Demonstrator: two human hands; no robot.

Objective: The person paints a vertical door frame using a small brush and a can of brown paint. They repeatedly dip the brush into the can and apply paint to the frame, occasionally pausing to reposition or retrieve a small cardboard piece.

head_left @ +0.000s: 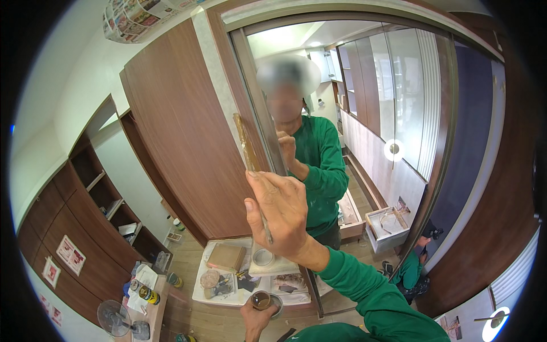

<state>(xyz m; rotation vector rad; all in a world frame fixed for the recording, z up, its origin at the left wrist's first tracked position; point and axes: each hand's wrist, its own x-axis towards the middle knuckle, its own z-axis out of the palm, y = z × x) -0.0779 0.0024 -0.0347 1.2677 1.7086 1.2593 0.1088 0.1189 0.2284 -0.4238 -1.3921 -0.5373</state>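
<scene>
Fingers of the right hand close around a thin brush at frame centre, its bristle end touching the mirror frame beside the brown wardrobe door. At the bottom centre the left hand grips a small round tin above a cluttered white tray.

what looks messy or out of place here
Nothing is spilled or broken. The right hand holds a brush against the mirror's frame, and the left hand holds a small tin. The only clutter is cans and papers on the floor tray.
</scene>
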